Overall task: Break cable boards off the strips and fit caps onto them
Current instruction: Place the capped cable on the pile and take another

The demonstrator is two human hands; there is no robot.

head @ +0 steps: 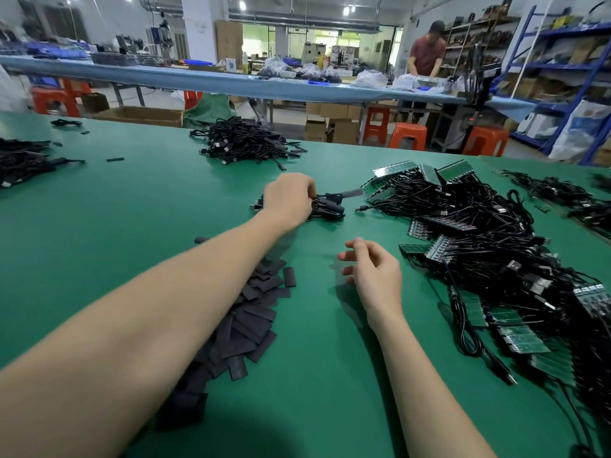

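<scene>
1. While the left hand (291, 198) reaches out over the middle of the green worktop (132, 206), its fingers are curled on a small bundle of capped cables (325, 206) lying there; grip clamped on that bundle.
2. Right hand (373, 276) hovers just above the worktop, nearer the front edge, fingers loosely curled and apart, holding nothing.
3. Pile of flat black caps (254, 312) lies beside and partly under the left forearm, running toward the front edge.
4. Large heap of black cables with green board strips (479, 252) fills the right side of the worktop; several strips stick out at its far end and along its near side.
5. Second heap of finished black cables (244, 140) sits near the far edge, well apart from both hands.
6. More black cables (23, 160) at the left edge, and another batch (555, 193) by the right edge.
7. Beyond the worktop: a long blue bench (198, 79), orange stools (408, 135), a person (426, 51) standing at the bench.
</scene>
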